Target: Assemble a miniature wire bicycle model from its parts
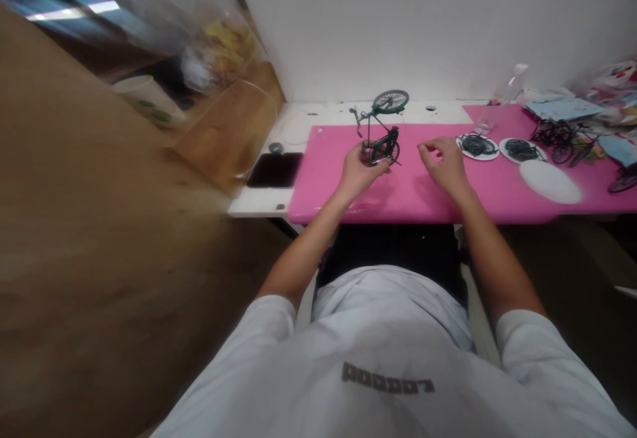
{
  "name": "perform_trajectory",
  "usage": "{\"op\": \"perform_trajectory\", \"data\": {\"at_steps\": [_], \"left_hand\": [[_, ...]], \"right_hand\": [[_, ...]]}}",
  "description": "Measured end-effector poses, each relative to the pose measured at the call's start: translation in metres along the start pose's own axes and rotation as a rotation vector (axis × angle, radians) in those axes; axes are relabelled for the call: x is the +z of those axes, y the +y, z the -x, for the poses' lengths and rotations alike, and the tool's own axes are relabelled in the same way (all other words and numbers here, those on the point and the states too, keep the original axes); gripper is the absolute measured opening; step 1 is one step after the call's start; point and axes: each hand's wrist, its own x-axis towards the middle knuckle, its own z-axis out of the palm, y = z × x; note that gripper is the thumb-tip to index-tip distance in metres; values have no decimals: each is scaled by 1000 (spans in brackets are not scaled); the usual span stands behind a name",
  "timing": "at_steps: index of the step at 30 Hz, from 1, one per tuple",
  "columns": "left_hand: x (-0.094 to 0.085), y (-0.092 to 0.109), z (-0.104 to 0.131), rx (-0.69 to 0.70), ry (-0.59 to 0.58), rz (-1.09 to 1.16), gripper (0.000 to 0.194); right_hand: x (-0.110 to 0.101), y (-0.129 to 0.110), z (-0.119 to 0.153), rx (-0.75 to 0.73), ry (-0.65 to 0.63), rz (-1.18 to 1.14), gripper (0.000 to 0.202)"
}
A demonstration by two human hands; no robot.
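Note:
A dark green miniature bicycle (378, 119) is held up over the pink mat (323, 192), one wheel pointing away toward the wall and the other near my fingers. My left hand (361, 169) is closed around its near end, by the rear wheel and seat. To the right of it, apart from the bicycle, my right hand (444, 164) hovers above the mat with thumb and forefinger brought together in a pinch. Whatever those fingertips may hold is too small to make out. Just beyond that hand lies a white plate (492, 152) with dark small parts on it.
Farther right are a second plate of parts (521, 150), a bare white plate (550, 181), a clear plastic bottle (500, 101) and several dark miniature bicycles (562, 143). A black phone-like slab (275, 170) lies left of the mat. A white wall rises behind the table.

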Motion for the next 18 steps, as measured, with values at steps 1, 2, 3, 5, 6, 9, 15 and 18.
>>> {"op": "perform_trajectory", "data": {"at_steps": [1,2,3,5,6,9,15,18], "left_hand": [[-1,-1,-1,-10,2,0,46],[-3,-2,-2,-21,3,0,46],[-4,-2,-3,-33,5,-2,46],[-6,-4,-4,-56,9,-4,46],[-6,-4,-5,-67,11,-3,46],[-7,-4,-5,-83,12,6,46],[-5,1,-4,-73,9,-5,46],[-3,2,-4,-60,27,0,49]], "right_hand": [[-2,14,-1,32,-58,100,34],[-3,26,-1,79,-120,197,33],[-5,38,0,137,-181,284,36],[-5,54,4,239,-302,414,41],[-4,59,6,275,-355,456,42],[0,65,11,314,-435,522,40],[8,64,13,329,-365,500,34],[8,57,10,326,-262,329,30]]}}
